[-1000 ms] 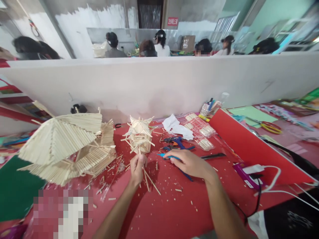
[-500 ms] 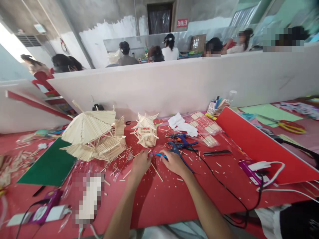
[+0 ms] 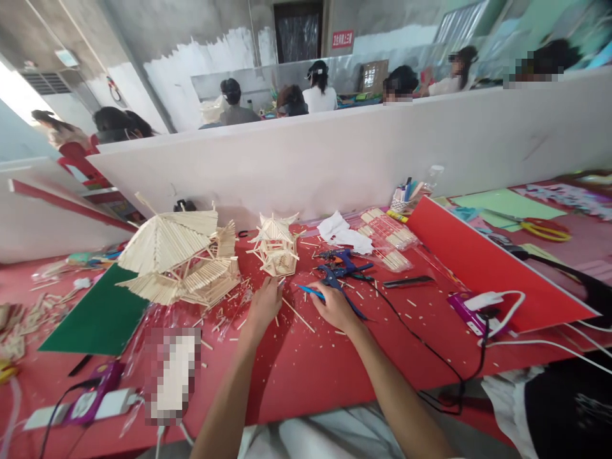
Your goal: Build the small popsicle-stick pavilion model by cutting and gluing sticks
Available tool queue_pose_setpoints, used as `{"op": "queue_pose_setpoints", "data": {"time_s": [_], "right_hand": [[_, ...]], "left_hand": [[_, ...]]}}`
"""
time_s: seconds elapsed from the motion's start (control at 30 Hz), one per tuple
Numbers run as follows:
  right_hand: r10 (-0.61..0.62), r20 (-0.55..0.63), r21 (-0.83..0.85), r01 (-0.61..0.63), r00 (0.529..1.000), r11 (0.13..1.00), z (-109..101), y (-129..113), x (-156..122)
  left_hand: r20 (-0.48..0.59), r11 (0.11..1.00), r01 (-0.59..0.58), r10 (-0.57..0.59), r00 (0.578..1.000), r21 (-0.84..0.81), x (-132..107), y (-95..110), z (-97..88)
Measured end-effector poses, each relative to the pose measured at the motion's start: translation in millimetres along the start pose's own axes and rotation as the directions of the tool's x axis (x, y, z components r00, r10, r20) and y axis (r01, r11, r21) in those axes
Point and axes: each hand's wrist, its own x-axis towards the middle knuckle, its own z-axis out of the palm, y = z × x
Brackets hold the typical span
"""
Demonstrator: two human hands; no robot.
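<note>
My right hand (image 3: 335, 309) is closed around a slim blue pen (image 3: 310, 291), its tip pointing left. My left hand (image 3: 264, 309) is also closed, with a small pale piece at its fingertips that is too small to name. A gap separates the pen tip from the left fingers. Just beyond the left hand stands a small pavilion model (image 3: 276, 256) made of thin wooden sticks. A larger stick-built model with a wide roof (image 3: 165, 242) stands to the left. Between and below my hands lies a loose wooden stick (image 3: 299, 315). Blue-handled tools (image 3: 342, 264) lie beyond the right hand.
Stick offcuts litter the red table (image 3: 306, 376). Bundled sticks (image 3: 389, 233), white tissue (image 3: 343, 233) and a black knife (image 3: 408, 282) lie at the right. A red board (image 3: 488, 268), a green board (image 3: 98, 319) and purple power strips (image 3: 466, 312) flank the area. A white partition (image 3: 287, 159) stands behind.
My hands have moved apart, so the gap between the pen tip and my left fingers is wider. The head view has shifted slightly. The models stand where they were.
</note>
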Motion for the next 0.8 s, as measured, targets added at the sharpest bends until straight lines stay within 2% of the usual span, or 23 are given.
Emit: {"op": "queue_pose_setpoints", "data": {"time_s": [0.07,0.13,0.23,0.4,0.6,0.8], "right_hand": [[-0.020,0.025,0.010,0.020,0.999,1.000,0.9,-0.7,-0.6],[-0.048,0.049,0.025,0.047,0.998,0.999,3.4,-1.6,-1.3],[-0.074,0.068,0.026,0.072,0.995,0.997,7.9,-3.6,-1.8],[-0.078,0.086,0.055,0.073,0.993,0.996,10.0,-9.6,-1.4],[-0.102,0.074,0.117,0.092,0.992,0.989,7.0,-13.4,-1.3],[-0.113,0.080,0.177,0.097,0.990,0.979,5.3,-15.5,-1.8]], "left_hand": [[-0.111,0.985,-0.075,0.058,0.992,-0.154,-1.8,-10.4,-1.6],[-0.190,0.934,-0.103,0.039,0.981,-0.343,-4.5,-17.8,-3.2],[-0.185,0.840,-0.080,-0.025,0.982,-0.536,-10.4,-20.9,-7.4],[-0.153,0.754,-0.121,0.028,0.988,-0.645,-18.9,-16.8,-16.6],[-0.118,0.632,-0.159,0.107,0.987,-0.758,-18.7,-14.5,-19.5],[-0.098,0.595,-0.156,0.128,0.987,-0.788,-19.3,-9.7,-20.3]]}}
